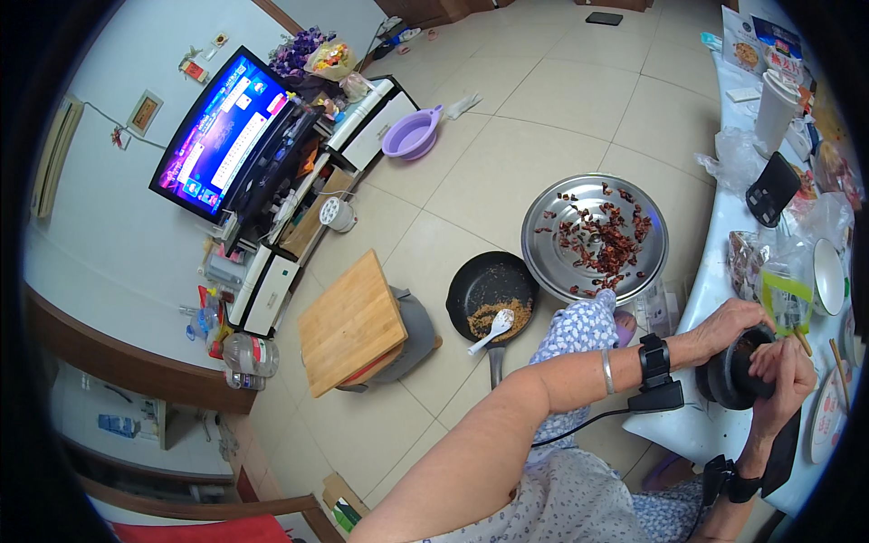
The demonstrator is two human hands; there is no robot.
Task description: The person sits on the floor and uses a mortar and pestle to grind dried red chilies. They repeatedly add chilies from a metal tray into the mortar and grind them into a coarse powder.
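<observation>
On the near edge of the cloth-covered table sits a dark mortar [726, 373]. My left hand [733, 326] clasps the far rim of the mortar. My right hand [784, 373] is closed around a dark pestle [762, 381] at the mortar's mouth; its lower end is hidden. Below, on the floor, a round steel tray [543, 271] holds scattered pieces of dried red chili. Beside it a black frying pan [475, 285] contains brown crumbs or seeds and a white spoon [501, 324].
The table [703, 285] also bears a white bowl [828, 277], plastic bags, a phone on a stand [772, 190], a white tumbler [776, 112] and a plate [825, 424] with chopsticks near it. A wooden board [349, 319] rests on a grey bin-like container [407, 339]. A purple basin [411, 136] stands by the TV cabinet.
</observation>
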